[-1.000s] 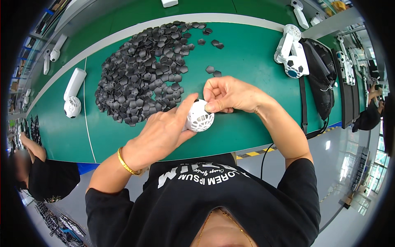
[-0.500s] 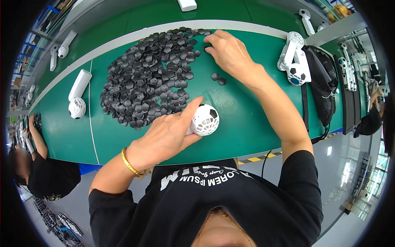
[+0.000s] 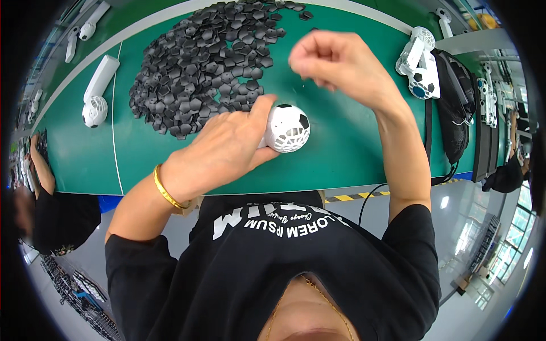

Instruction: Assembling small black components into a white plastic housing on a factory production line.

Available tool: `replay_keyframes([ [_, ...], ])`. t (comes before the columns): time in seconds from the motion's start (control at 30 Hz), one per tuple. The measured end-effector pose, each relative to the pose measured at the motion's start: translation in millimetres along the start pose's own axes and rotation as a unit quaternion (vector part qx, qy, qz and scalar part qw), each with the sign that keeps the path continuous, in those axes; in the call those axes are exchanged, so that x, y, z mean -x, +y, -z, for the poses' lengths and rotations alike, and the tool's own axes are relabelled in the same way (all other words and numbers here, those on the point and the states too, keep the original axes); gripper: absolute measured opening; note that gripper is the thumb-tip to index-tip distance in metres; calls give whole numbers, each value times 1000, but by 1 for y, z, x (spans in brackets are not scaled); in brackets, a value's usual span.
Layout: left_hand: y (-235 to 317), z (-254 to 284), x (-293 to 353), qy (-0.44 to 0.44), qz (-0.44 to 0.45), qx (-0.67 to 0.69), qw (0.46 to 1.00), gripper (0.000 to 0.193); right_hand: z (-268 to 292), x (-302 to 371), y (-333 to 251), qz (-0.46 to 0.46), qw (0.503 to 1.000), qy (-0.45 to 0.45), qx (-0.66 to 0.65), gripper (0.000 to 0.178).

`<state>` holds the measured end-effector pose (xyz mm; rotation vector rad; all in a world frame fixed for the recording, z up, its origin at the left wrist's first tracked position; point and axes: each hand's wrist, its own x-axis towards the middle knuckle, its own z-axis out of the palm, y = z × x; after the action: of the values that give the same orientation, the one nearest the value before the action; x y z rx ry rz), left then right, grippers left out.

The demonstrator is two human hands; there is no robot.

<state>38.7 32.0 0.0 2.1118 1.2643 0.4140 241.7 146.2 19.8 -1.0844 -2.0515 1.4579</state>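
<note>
My left hand [image 3: 227, 139] is closed round a white plastic part with a round, football-patterned head [image 3: 289, 129]. The head has black pentagon patches and a cut-out lattice on its near side; most of the handle is hidden under my palm. Above and to the right of it, my right hand [image 3: 335, 59] hovers over the table with fingers curled and pressed together. Motion blurs its fingertips, so whatever is between them cannot be made out. A big heap of black pentagon pieces [image 3: 199, 68] spreads to the left of both hands.
On the green table [image 3: 170, 165], a similar white ball-headed part [image 3: 95, 111] lies at the left. White ball-headed parts [image 3: 420, 65] are stacked at the right, beside a black mesh bag [image 3: 456, 108]. At far left, another person's arm [image 3: 42, 165] reaches to the table.
My right hand has left the far edge of the heap and come back nearer me. The ball-headed part stays in my left hand, its head slightly turned. The whole view has shifted.
</note>
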Motion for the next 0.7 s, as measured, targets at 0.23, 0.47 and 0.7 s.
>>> replay_keyframes([
  [0.23, 11, 15, -9, -87, -2, -88, 992, 34, -13, 35, -11, -15, 988, -123, -87, 13],
  [0.47, 13, 19, -12, -83, -51, -114, 989, 27, -29, 33, -5, 77, 989, -100, 71, 11],
  [0.7, 10, 25, -16, -97, -59, -125, 986, 22, -24, 21, -15, 11, 987, -130, 98, 12],
])
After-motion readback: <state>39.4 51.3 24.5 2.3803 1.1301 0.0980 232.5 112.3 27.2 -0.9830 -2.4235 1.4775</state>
